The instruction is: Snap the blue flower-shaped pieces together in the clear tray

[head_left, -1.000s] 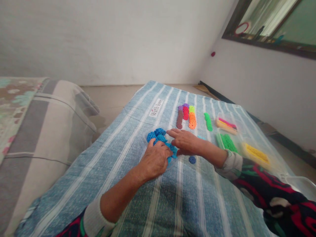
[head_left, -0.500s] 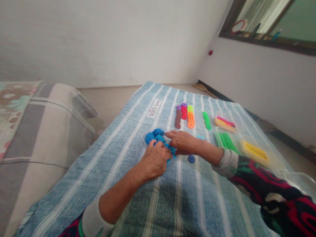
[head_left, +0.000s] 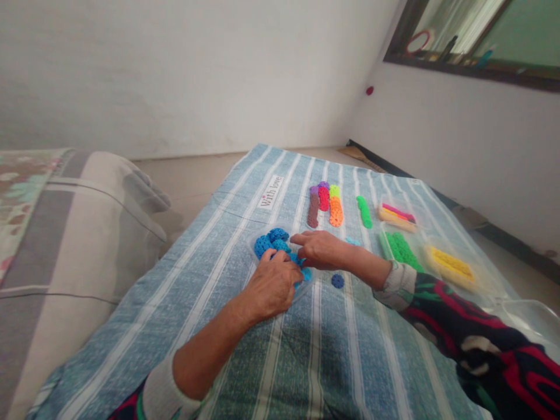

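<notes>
Several blue crocheted discs (head_left: 263, 245), from mid blue to light blue, lie bunched in a clear plastic box (head_left: 252, 238) on the cloth. My left hand (head_left: 275, 282) reaches in from the front, fingers bent down and closed on the blue discs; its fingertips are partly hidden. From the right comes my right hand (head_left: 321, 249), its index finger stretched left above the box. The other fingers of that hand curl in at the box's right side, against the light blue discs, and what they pinch is hidden. A single dark blue disc (head_left: 338, 281) lies just right of the box.
Behind are rows of overlapping discs: brown (head_left: 313, 211), red (head_left: 323, 198), orange (head_left: 336, 214) and green (head_left: 364, 212). To the right stand clear boxes with green pieces (head_left: 401, 251), yellow pieces (head_left: 451, 265) and pink pieces (head_left: 398, 212). A striped cloth (head_left: 219, 344) covers the table.
The right hand's lower fingers have lifted slightly, showing more of the light blue discs beneath. My left hand stays nearly in place. The whole view has shifted a little.
</notes>
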`<state>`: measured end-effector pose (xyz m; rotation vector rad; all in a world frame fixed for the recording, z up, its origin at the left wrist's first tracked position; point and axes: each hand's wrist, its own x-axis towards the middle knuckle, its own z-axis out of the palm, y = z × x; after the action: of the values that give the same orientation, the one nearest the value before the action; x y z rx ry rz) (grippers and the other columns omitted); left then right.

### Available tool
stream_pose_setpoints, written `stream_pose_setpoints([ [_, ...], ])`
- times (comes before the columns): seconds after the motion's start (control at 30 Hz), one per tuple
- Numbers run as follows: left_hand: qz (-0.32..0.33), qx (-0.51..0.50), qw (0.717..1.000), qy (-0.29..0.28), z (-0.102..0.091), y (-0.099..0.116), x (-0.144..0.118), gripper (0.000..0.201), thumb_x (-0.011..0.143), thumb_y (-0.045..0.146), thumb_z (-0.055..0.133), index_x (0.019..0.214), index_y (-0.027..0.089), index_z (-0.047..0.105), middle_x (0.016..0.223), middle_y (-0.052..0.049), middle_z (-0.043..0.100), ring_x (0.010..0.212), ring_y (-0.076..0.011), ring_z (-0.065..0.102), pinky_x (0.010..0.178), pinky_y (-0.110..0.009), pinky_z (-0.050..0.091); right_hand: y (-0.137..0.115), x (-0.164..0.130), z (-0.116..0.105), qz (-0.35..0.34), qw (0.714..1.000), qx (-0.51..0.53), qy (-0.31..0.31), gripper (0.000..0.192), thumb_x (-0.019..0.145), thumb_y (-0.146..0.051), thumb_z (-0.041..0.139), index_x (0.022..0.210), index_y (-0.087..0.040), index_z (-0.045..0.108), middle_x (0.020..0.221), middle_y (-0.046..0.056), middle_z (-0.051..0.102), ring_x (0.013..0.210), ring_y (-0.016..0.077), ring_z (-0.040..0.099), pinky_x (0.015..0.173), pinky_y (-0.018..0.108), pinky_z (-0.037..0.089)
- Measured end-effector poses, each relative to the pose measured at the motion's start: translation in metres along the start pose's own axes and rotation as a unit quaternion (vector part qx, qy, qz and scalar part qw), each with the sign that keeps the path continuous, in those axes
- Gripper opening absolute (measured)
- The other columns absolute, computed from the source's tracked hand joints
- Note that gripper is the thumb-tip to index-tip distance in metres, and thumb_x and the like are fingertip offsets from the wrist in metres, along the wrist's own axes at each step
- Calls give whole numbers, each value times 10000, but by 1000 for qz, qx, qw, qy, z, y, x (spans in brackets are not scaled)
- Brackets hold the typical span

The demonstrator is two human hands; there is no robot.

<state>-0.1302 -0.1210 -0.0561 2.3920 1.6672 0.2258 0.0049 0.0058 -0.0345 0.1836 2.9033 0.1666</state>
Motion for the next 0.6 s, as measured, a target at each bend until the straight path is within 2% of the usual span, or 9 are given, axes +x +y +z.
stream_pose_setpoints([
  [0.1, -3, -7, 1000, -2, -1, 1, 0, 253, 847, 117, 497, 887, 238, 715, 956, -18, 721, 981, -226, 541, 955, -465, 328, 2, 0, 1, -7, 1000, -7, 3, 190, 915, -290, 601, 886, -161, 737, 1186, 115, 619, 861, 185, 584, 670, 300, 419],
  [0.3, -1, -7, 1000, 2, 3, -2, 0, 252, 846, 116, 495, 894, 237, 710, 942, -16, 717, 986, -228, 539, 948, -461, 332, 2, -2, 0, -10, 1000, -12, -2, 147, 843, -261, 673, 930, -149, 714, 1281, 133, 567, 921, 208, 579, 685, 306, 445],
  [0.4, -1, -2, 1000, 5, 5, -3, 0, 256, 846, 121, 490, 902, 240, 711, 934, -22, 714, 982, -229, 541, 950, -465, 332, -3, -2, 0, 10, 1000, -16, -6, 114, 845, -184, 624, 905, -133, 707, 1300, 149, 549, 917, 209, 576, 656, 303, 451],
  [0.6, -7, 4, 1000, 1, 4, -2, 0, 247, 835, 127, 484, 879, 230, 705, 932, -32, 712, 977, -231, 543, 946, -462, 340, -10, 0, 0, 33, 999, -18, -4, 204, 887, -115, 496, 884, -116, 701, 1304, 159, 543, 875, 208, 575, 594, 300, 433],
])
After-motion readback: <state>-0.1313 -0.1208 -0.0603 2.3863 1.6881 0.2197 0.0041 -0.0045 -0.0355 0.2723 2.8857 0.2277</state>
